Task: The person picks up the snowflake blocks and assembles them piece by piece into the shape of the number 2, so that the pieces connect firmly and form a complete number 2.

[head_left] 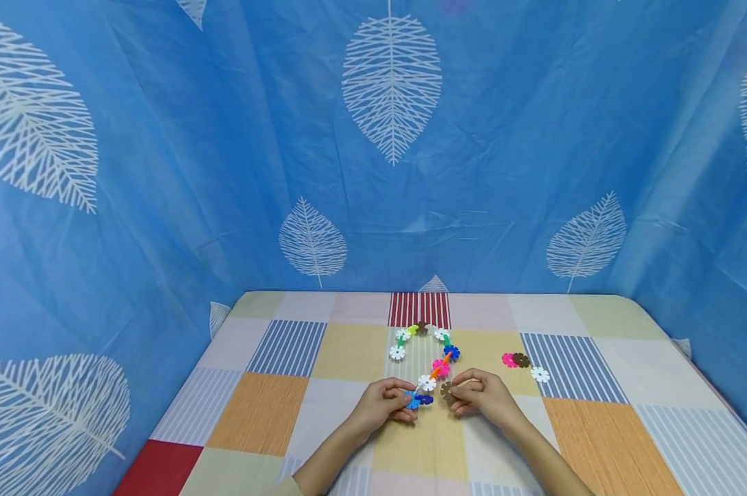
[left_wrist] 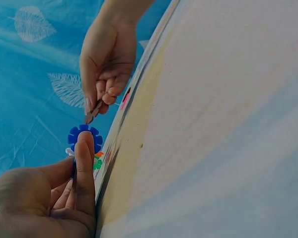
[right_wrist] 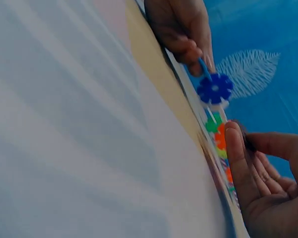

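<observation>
My left hand (head_left: 383, 401) pinches a light blue notched disc (head_left: 412, 399) near the lower end of a curved chain of flower-shaped discs. A dark blue disc (left_wrist: 84, 139) is joined to it and sticks out toward the right. Between thumb and fingers, my right hand (head_left: 483, 397) holds a brown disc (head_left: 447, 393), a short gap from the dark blue one. Above the left fingers, the chain runs through a white disc (head_left: 427, 383), a pink disc (head_left: 440, 368) and a blue disc (head_left: 451, 353), then bends over to a white disc (head_left: 397, 353) at its other end.
To the right lie a pink disc (head_left: 509, 359), a brown disc (head_left: 521, 360) overlapping it, and a separate white disc (head_left: 540, 374). A patchwork-patterned cloth (head_left: 336, 427) covers the table. Blue curtains (head_left: 472, 172) with white leaf prints stand behind and at both sides.
</observation>
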